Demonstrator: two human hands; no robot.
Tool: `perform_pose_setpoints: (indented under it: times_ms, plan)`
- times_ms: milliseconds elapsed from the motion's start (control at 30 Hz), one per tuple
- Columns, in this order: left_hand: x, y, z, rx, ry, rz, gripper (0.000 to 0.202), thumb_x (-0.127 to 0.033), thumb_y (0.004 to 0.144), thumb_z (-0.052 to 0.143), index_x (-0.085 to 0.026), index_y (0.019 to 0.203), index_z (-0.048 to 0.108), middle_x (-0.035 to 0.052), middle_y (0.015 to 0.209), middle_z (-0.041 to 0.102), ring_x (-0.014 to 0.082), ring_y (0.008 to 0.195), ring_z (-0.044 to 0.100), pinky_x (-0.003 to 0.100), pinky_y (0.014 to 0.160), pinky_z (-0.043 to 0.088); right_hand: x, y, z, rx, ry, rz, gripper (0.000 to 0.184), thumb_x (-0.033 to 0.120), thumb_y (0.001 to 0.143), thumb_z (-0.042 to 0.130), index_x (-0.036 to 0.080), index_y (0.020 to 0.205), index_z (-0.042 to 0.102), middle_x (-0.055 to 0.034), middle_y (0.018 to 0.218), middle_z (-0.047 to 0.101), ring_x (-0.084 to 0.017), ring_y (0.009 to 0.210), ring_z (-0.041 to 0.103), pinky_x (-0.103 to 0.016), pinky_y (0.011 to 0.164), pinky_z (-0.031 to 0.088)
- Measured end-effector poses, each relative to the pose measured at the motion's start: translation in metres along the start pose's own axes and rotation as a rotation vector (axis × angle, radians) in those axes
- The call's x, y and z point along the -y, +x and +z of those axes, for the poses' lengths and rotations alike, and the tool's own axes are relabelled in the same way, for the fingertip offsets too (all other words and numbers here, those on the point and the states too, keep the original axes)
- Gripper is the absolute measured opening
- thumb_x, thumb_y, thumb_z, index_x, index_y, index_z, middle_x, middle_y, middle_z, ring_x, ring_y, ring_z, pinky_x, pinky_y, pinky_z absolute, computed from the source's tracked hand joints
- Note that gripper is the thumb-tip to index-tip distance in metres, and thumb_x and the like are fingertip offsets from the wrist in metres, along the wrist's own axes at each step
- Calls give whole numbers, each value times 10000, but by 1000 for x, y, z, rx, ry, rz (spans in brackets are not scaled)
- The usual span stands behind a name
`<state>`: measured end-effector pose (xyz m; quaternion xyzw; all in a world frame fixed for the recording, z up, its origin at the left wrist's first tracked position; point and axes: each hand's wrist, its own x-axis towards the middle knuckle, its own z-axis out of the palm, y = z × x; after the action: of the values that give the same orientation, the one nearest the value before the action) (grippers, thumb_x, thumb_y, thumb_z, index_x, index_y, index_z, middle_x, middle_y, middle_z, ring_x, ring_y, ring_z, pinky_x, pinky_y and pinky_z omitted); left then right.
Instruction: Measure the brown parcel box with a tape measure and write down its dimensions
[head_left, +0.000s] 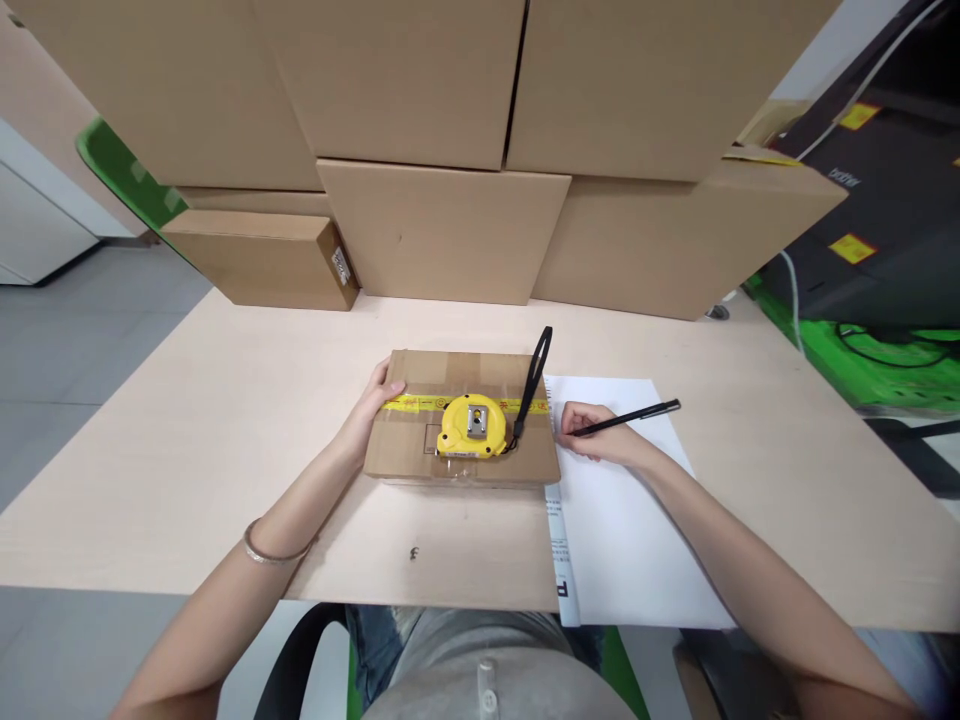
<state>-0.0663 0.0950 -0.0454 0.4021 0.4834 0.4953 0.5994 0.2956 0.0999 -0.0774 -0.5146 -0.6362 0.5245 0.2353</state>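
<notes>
A small cardboard box (401, 455) with yellow printed tape lies flat on the table in front of me. My left hand (377, 400) grips its left side, thumb on the top face and the other fingers hidden behind the edge. On top of the box sits a yellow tape measure (475, 427) with a metal belt clip, its black wrist strap (534, 375) looped up to the right. My right hand (596, 433) is closed around a black pen (645, 411). That hand rests on a white paper notepad (630, 520) beside the box; the pen's tip is mostly hidden by the fingers.
Large cardboard boxes (450, 235) are stacked along the back of the pale table (225, 430). A flatter box (255, 260) with a label stands at the back left. A black Brother-marked machine (847, 210) is at the right, above a green surface (862, 365) with cables.
</notes>
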Motion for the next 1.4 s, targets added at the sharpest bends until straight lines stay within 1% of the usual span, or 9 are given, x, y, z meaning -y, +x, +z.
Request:
perform_pose_setpoints:
  times_ms: [167,267,400,467,600,867,1067,1200,1400]
  plan:
    - [-5,-4,3,0,5,-12,680,-442,803,697,-234,1424,515,70,1333,665,352,1217,615,448,1012,512,-1,1,3,16,33,26,225,310,669,709,229,619,506,55,488,532,-95,414,476,-230,410,387]
    - [-6,-3,4,2,35,26,653,-449,788,702,-216,1377,543,69,1355,658,363,1298,567,426,1001,516,-1,1,5,20,45,31,200,276,640,699,224,600,510,63,472,513,-83,404,455,-214,398,351]
    - [-5,-2,3,4,49,43,643,-448,801,683,-207,1378,534,76,1397,642,366,1359,525,418,1010,510,-3,1,4,1,58,26,230,230,612,695,227,573,468,86,453,467,-56,379,397,-193,381,279]
    - [-4,-1,2,7,48,47,641,-448,807,678,-209,1383,530,77,1412,634,366,1361,525,417,1015,507,-4,1,3,0,67,28,242,245,629,704,228,581,468,79,451,491,-63,381,416,-197,389,305]
    - [-3,-1,2,5,53,56,651,-447,807,682,-213,1394,524,81,1423,626,364,1345,539,418,1023,505,-4,2,3,20,83,36,234,302,653,735,224,607,520,47,463,555,-96,419,495,-227,434,405]
    - [-3,-3,1,1,21,-14,655,-469,821,690,-246,1410,512,74,1432,623,333,1191,647,448,1045,499,-4,2,6,7,94,56,204,265,637,731,217,599,536,47,472,556,-97,422,500,-230,432,397]
    - [0,-2,-1,26,5,-6,636,-463,839,683,-240,1407,504,80,1486,585,336,1242,626,424,1016,516,1,2,4,0,87,85,196,254,620,717,221,591,526,54,452,544,-96,404,490,-224,413,380]
    - [-2,-2,0,1,-23,-25,649,-464,806,717,-254,1388,521,68,1465,603,337,1249,623,425,1021,521,-1,3,3,7,85,90,192,251,613,702,224,594,512,57,456,547,-94,403,487,-223,411,386]
    - [-4,-5,1,16,-8,-3,587,-438,827,706,-243,1359,554,65,1443,626,350,1260,618,437,1038,517,-6,5,2,19,70,76,178,241,613,671,228,594,495,60,459,537,-95,393,484,-222,396,387]
